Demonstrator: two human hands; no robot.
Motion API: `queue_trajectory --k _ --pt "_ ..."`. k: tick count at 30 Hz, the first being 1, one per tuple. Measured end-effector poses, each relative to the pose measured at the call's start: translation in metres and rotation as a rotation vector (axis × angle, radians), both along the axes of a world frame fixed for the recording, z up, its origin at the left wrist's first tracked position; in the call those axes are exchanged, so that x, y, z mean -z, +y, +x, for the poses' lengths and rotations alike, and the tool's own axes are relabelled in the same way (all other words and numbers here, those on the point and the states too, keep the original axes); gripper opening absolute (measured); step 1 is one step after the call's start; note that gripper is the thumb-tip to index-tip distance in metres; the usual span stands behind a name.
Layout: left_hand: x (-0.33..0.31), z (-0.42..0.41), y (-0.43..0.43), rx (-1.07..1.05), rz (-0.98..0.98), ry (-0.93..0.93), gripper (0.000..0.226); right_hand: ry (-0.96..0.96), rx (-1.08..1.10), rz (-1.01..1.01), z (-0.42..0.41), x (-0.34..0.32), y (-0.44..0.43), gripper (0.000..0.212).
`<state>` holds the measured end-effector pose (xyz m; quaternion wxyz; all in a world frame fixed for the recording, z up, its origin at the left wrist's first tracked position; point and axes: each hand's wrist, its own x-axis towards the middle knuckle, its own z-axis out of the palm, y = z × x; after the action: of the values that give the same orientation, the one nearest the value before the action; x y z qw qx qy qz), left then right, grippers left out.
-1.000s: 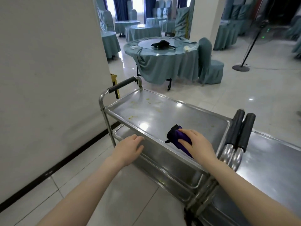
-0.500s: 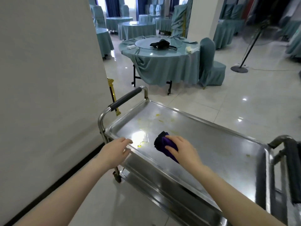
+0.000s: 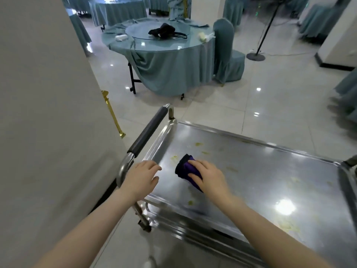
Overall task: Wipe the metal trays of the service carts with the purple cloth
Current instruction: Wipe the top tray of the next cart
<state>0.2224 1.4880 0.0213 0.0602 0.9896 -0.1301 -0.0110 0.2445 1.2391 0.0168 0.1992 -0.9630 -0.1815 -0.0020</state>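
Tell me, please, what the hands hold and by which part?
The right hand grips the bunched purple cloth over its top; the left hand only rests on the metal tray.

We're in a restaurant banquet hall, we reckon: round tables [image 3: 170,74] w/ teal cloths, the nearest w/ a glass turntable [image 3: 141,32], a chair [image 3: 226,55] in a matching cover beside it, more such tables at the back, glossy tile floor [image 3: 270,97], and a steel cart [image 3: 260,176] up front.
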Motion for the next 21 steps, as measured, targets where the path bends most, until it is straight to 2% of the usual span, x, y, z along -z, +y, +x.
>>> queue_trajectory --k 5,9,13,16,19,21 --pt "0.019 0.045 0.045 0.178 0.02 -0.139 0.022 0.057 0.069 -0.067 0.0 0.053 0.072 0.05" --pt "0.027 0.085 0.071 0.3 0.164 -0.084 0.029 0.222 -0.005 -0.181 -0.011 0.098 0.122 0.055" --pt "0.03 0.117 0.083 0.282 0.013 -0.072 0.035 0.06 0.108 -0.157 -0.022 0.129 0.148 0.054" --pt "0.034 0.12 0.082 0.284 -0.093 -0.082 0.033 0.048 0.101 -0.169 -0.014 0.139 0.159 0.046" --pt "0.035 0.12 0.084 0.295 -0.142 -0.092 0.031 0.063 0.092 -0.177 0.035 0.14 0.164 0.05" --pt "0.038 0.123 0.084 0.307 -0.153 -0.102 0.034 0.128 0.181 -0.13 0.091 0.141 0.166 0.053"
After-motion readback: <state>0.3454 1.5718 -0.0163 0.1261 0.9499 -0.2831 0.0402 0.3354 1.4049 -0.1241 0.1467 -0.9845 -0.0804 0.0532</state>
